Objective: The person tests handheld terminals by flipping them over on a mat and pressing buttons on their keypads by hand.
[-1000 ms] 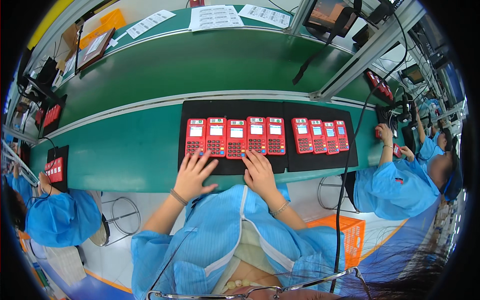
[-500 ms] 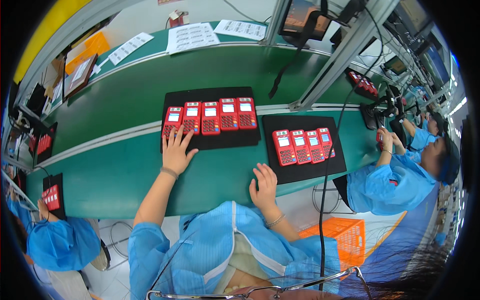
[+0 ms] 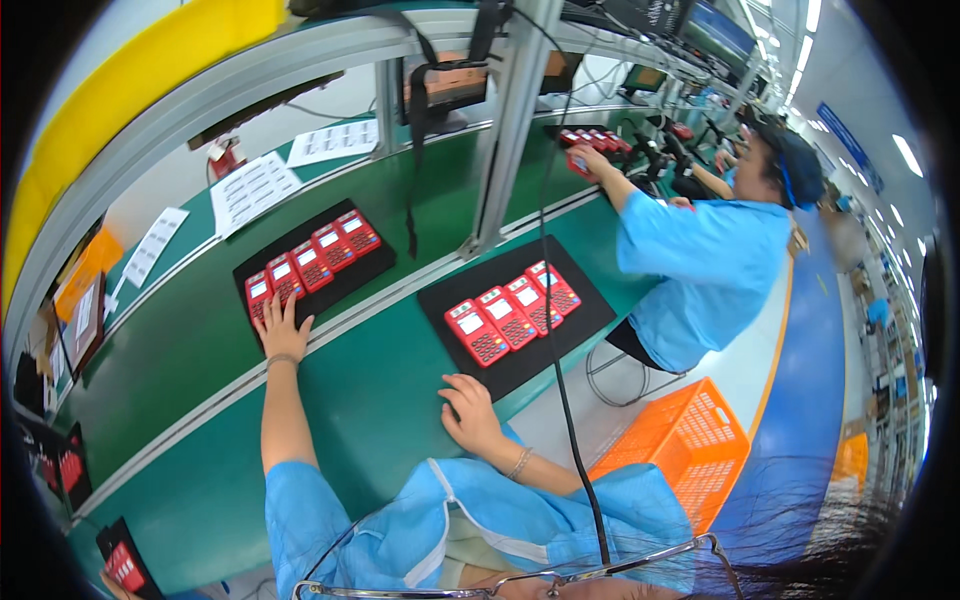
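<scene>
Spread wide and palm down, the left hand [image 3: 283, 332] lies over the lower ends of the two leftmost in a row of five red card readers [image 3: 311, 265]; it is not closed around either one, and how firmly the fingertips press cannot be told. These readers sit side by side, screens up, on a black mat [image 3: 352, 277] on the green surface beyond the metal rail [image 3: 390, 301]. Half open with loosely bent fingers, the right hand [image 3: 472, 415] shows nothing in its grip; it is near the front edge of the green table [image 3: 345, 410], and whether it touches the top is unclear. Just beyond it, apart from its fingers, four more red card readers [image 3: 507, 318] lie close together on a second black mat [image 3: 585, 312]. At right, a co-worker [image 3: 705, 245] holds a red device [image 3: 579, 166].
</scene>
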